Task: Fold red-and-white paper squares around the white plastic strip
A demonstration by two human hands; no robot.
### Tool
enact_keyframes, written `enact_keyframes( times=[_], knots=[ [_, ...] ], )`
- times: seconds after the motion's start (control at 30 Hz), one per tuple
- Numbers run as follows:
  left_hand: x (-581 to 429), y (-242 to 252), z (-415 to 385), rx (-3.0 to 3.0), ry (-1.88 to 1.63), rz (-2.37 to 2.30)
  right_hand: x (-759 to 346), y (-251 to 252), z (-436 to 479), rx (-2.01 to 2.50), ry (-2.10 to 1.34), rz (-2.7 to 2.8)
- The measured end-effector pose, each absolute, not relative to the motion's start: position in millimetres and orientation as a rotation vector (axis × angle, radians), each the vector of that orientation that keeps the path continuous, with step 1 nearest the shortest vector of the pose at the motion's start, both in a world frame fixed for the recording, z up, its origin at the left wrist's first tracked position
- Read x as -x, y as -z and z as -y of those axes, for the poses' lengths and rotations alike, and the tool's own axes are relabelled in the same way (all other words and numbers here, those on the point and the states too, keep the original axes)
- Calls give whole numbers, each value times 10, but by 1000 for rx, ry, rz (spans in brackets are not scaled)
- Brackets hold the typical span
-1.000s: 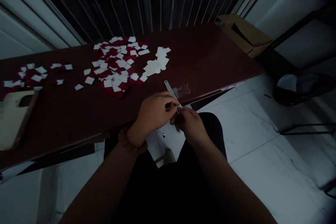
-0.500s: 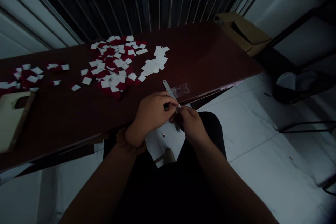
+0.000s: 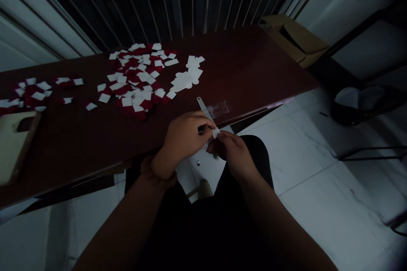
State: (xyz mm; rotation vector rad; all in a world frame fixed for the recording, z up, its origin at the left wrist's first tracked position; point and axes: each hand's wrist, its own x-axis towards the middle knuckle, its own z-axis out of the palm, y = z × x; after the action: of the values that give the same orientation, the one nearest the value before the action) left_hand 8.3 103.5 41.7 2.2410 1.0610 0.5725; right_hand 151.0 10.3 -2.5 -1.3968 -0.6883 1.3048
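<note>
A: Nearest item, lower centre; what are the hands doing?
B: Left hand (image 3: pixel 187 134) pinching the upper edge of a small white piece (image 3: pixel 216 132), centre of frame; right hand (image 3: pixel 235 151) gripping its right side, thumb on top, lower fingers curled underneath; presumably two-sided to keep so small a piece steady.
A: And the metal strip (image 3: pixel 204 108)?
B: Passes beneath the hands, across the near edge of the table (image 3: pixel 241 67); holed end on the tabletop; cannot tell whether any finger grips it; overhang perhaps keeps it within reach.
A: Surroundings?
B: Clear film (image 3: pixel 219 109) just right of the strip; pale phone-like case (image 3: pixel 15 144) at left edge, apart from the hands, probably set aside; red-and-white pieces (image 3: pixel 139 79) heaped upper left of centre, a smaller cluster further left; plain white pieces (image 3: pixel 187 78) just right of the heap, seemingly sorted apart.
A: Farthest?
B: Cardboard box (image 3: pixel 302 42), upper right, beyond the table end; metal bars (image 3: pixel 206 2) along the top.
</note>
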Motion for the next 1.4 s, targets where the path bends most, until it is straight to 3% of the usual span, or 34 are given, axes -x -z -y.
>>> enact_keyframes(
  times=[0.47,0.63,0.73,1.0,1.4],
  knots=[
    [-94,-396,-1041,-2291,-616,-1088,-1523,-41,-169,1440,-1320,691],
    [-18,-419,-813,-2215,-934,-1094,-1527,-62,-80,1449,-1299,701],
    [70,-346,-540,-1996,-998,-1124,-1541,-46,-51,1446,-1279,706],
    [-176,26,-395,-869,-776,-1076,-1558,44,-35,1413,-1206,689],
    [-403,-38,-380,-452,-905,-1066,-1542,13,-45,1419,-1219,686]
  ],
)
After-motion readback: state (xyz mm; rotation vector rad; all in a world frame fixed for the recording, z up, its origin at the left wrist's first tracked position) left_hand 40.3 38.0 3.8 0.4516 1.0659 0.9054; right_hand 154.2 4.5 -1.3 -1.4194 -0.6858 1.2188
